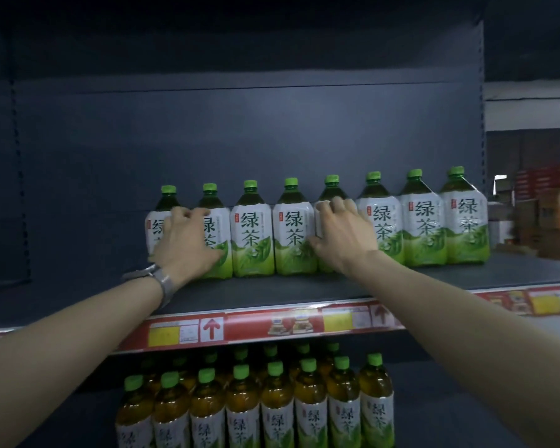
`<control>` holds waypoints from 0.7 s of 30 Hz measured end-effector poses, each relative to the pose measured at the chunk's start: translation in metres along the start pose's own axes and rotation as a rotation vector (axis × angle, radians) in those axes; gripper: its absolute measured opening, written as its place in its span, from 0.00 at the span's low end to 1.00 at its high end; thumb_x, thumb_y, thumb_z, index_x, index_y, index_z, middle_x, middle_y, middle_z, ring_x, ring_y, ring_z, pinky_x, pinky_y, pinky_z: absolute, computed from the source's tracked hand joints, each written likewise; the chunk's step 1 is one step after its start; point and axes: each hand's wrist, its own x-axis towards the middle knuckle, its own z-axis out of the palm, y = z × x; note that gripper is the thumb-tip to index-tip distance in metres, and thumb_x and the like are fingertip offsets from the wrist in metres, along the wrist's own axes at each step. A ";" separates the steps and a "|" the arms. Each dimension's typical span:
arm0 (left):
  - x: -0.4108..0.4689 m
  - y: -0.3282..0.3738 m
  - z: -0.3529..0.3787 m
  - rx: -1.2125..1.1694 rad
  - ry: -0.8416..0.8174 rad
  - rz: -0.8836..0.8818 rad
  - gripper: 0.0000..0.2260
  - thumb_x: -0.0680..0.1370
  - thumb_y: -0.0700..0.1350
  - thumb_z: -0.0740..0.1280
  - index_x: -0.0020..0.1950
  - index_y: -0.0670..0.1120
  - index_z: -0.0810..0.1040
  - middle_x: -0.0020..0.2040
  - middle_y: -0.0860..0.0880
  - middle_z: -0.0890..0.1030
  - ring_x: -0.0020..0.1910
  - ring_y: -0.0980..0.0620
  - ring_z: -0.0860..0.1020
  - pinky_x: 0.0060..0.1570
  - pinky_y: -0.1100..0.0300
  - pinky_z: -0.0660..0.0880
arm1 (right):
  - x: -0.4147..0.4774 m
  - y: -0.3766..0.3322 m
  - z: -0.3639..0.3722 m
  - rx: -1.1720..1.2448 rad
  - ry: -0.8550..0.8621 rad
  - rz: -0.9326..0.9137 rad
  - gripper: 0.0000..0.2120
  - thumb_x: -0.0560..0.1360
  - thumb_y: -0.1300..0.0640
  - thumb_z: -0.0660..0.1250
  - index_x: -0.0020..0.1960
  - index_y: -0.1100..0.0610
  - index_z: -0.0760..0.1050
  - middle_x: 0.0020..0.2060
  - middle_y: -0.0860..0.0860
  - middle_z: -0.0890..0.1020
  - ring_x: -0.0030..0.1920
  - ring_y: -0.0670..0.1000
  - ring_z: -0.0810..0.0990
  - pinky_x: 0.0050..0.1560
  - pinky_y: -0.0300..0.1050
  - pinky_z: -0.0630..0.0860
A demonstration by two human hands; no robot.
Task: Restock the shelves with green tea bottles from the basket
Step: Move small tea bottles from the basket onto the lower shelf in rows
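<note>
Shelf check. On the upper shelf (272, 295), eight large green tea bottles stand upright in one row (253, 234) along the back, shoulder to shoulder, labels forward. The row starts left of centre and runs to the right-hand upright.

Your left hand (188, 244) lies over the seam between the first two bottles from the left. Its fingers curl at the bottles' shoulders and the thumb crosses the front of bottle 2 (212, 205). I read this as a grasp on bottle 2, though the palm hides the contact. There is a watch (162, 279) on that wrist.

Your right hand (343, 237) is on bottle 5 (331, 191), fingers hooked over its shoulder and thumb at its left side, grasping it.

Both bottles stand on the shelf in line with their neighbours. Neither looks lifted.

The lower shelf holds smaller tea bottles (278, 399), packed several deep.

The basket is not in view, so you cannot count what is left in it.

Judgement: the task is well along. The back row is placed, and your hands look to be squaring it up, not delivering a bottle. The boards in front of the row and left of the first bottle are bare, so there is room for more. Whether that space gets filled depends on what the basket holds.
</note>
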 end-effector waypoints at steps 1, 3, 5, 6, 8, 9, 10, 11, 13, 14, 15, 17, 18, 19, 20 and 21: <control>-0.003 0.013 0.001 0.050 -0.015 0.060 0.35 0.72 0.54 0.78 0.76 0.52 0.70 0.71 0.44 0.69 0.73 0.41 0.67 0.64 0.42 0.76 | -0.001 0.010 -0.001 -0.051 0.018 0.011 0.27 0.79 0.42 0.67 0.72 0.55 0.71 0.67 0.56 0.74 0.70 0.60 0.71 0.67 0.58 0.71; -0.007 0.036 0.003 0.137 -0.036 0.169 0.22 0.75 0.57 0.75 0.68 0.52 0.78 0.65 0.46 0.78 0.65 0.44 0.76 0.58 0.46 0.79 | -0.003 0.027 0.000 -0.137 0.037 0.003 0.26 0.77 0.43 0.68 0.70 0.55 0.72 0.68 0.56 0.73 0.71 0.60 0.69 0.69 0.57 0.68; -0.009 0.055 0.006 0.167 -0.087 0.179 0.13 0.78 0.59 0.73 0.52 0.51 0.85 0.52 0.48 0.85 0.51 0.46 0.83 0.48 0.52 0.80 | -0.003 0.037 0.003 -0.190 0.050 -0.041 0.28 0.77 0.44 0.69 0.72 0.55 0.70 0.70 0.55 0.72 0.75 0.60 0.66 0.72 0.57 0.66; -0.010 0.063 0.009 0.181 -0.121 0.170 0.15 0.78 0.60 0.73 0.46 0.48 0.85 0.46 0.48 0.85 0.46 0.47 0.83 0.44 0.54 0.80 | -0.003 0.040 0.004 -0.193 0.049 -0.053 0.32 0.77 0.43 0.69 0.76 0.55 0.66 0.73 0.56 0.71 0.77 0.60 0.64 0.74 0.57 0.64; -0.008 0.075 0.018 0.207 -0.174 0.158 0.19 0.77 0.62 0.73 0.41 0.46 0.84 0.42 0.48 0.83 0.41 0.47 0.82 0.41 0.55 0.80 | -0.002 0.044 0.006 -0.177 0.032 -0.042 0.42 0.76 0.40 0.71 0.82 0.55 0.57 0.77 0.57 0.67 0.81 0.61 0.59 0.78 0.58 0.60; -0.007 0.079 0.022 0.206 -0.200 0.150 0.21 0.77 0.63 0.73 0.40 0.46 0.83 0.40 0.47 0.82 0.40 0.47 0.82 0.40 0.55 0.80 | -0.001 0.045 0.008 -0.175 0.022 -0.027 0.45 0.76 0.38 0.71 0.83 0.56 0.54 0.78 0.58 0.66 0.82 0.62 0.57 0.79 0.58 0.58; -0.005 0.083 0.026 0.191 -0.233 0.132 0.22 0.76 0.65 0.73 0.38 0.45 0.81 0.39 0.47 0.81 0.38 0.48 0.81 0.40 0.55 0.79 | 0.000 0.047 0.011 -0.175 0.012 -0.010 0.48 0.76 0.36 0.70 0.84 0.57 0.51 0.79 0.59 0.65 0.83 0.62 0.56 0.80 0.59 0.56; -0.003 0.086 0.031 0.169 -0.268 0.114 0.24 0.76 0.66 0.72 0.37 0.46 0.79 0.38 0.47 0.80 0.38 0.48 0.81 0.40 0.55 0.79 | 0.001 0.048 0.013 -0.176 0.002 0.006 0.50 0.77 0.35 0.69 0.85 0.59 0.50 0.80 0.59 0.64 0.83 0.62 0.54 0.81 0.59 0.54; 0.001 0.090 0.039 0.120 -0.319 0.080 0.25 0.75 0.69 0.71 0.38 0.46 0.79 0.38 0.48 0.82 0.38 0.48 0.82 0.43 0.54 0.81 | 0.001 0.049 0.017 -0.176 -0.012 0.013 0.49 0.78 0.34 0.67 0.85 0.61 0.49 0.81 0.59 0.63 0.84 0.61 0.53 0.81 0.60 0.53; 0.003 0.091 0.044 0.085 -0.333 0.063 0.26 0.74 0.70 0.71 0.39 0.46 0.80 0.38 0.48 0.83 0.38 0.48 0.82 0.44 0.54 0.81 | 0.001 0.049 0.019 -0.173 -0.017 0.011 0.49 0.78 0.34 0.66 0.84 0.61 0.50 0.81 0.59 0.63 0.84 0.60 0.53 0.81 0.61 0.53; 0.004 0.092 0.049 0.040 -0.343 0.049 0.26 0.74 0.70 0.71 0.39 0.45 0.82 0.37 0.48 0.84 0.37 0.49 0.83 0.44 0.54 0.82 | 0.001 0.050 0.021 -0.165 -0.019 0.011 0.48 0.78 0.34 0.66 0.84 0.61 0.50 0.81 0.59 0.63 0.84 0.60 0.53 0.81 0.62 0.53; 0.004 0.095 0.061 -0.085 -0.361 0.008 0.26 0.73 0.68 0.74 0.36 0.43 0.84 0.33 0.48 0.86 0.32 0.50 0.82 0.44 0.54 0.82 | 0.001 0.050 0.023 -0.146 -0.012 0.016 0.49 0.77 0.33 0.67 0.84 0.61 0.51 0.80 0.58 0.64 0.83 0.60 0.53 0.80 0.62 0.54; 0.005 0.095 0.068 -0.136 -0.362 -0.014 0.26 0.73 0.66 0.75 0.34 0.43 0.84 0.32 0.48 0.86 0.31 0.51 0.81 0.43 0.54 0.82 | 0.001 0.050 0.024 -0.140 -0.009 0.017 0.49 0.77 0.33 0.68 0.84 0.61 0.52 0.79 0.58 0.64 0.83 0.60 0.54 0.80 0.63 0.55; 0.006 0.095 0.075 -0.157 -0.348 -0.029 0.25 0.73 0.65 0.76 0.34 0.43 0.84 0.32 0.48 0.86 0.31 0.51 0.81 0.44 0.55 0.82 | 0.001 0.051 0.025 -0.138 -0.002 0.016 0.50 0.76 0.33 0.68 0.84 0.60 0.52 0.79 0.58 0.65 0.82 0.60 0.54 0.80 0.63 0.55; 0.006 0.095 0.080 -0.158 -0.323 -0.036 0.24 0.73 0.64 0.77 0.35 0.43 0.84 0.33 0.48 0.86 0.33 0.51 0.82 0.45 0.55 0.82 | 0.002 0.051 0.026 -0.139 0.005 0.014 0.50 0.76 0.32 0.69 0.83 0.60 0.52 0.78 0.58 0.65 0.82 0.61 0.55 0.79 0.63 0.56; 0.007 0.094 0.084 -0.155 -0.299 -0.038 0.23 0.73 0.63 0.77 0.36 0.43 0.84 0.35 0.48 0.86 0.36 0.50 0.83 0.47 0.53 0.82 | 0.002 0.051 0.026 -0.142 0.008 0.013 0.50 0.76 0.32 0.68 0.83 0.60 0.53 0.78 0.58 0.65 0.82 0.61 0.55 0.79 0.63 0.56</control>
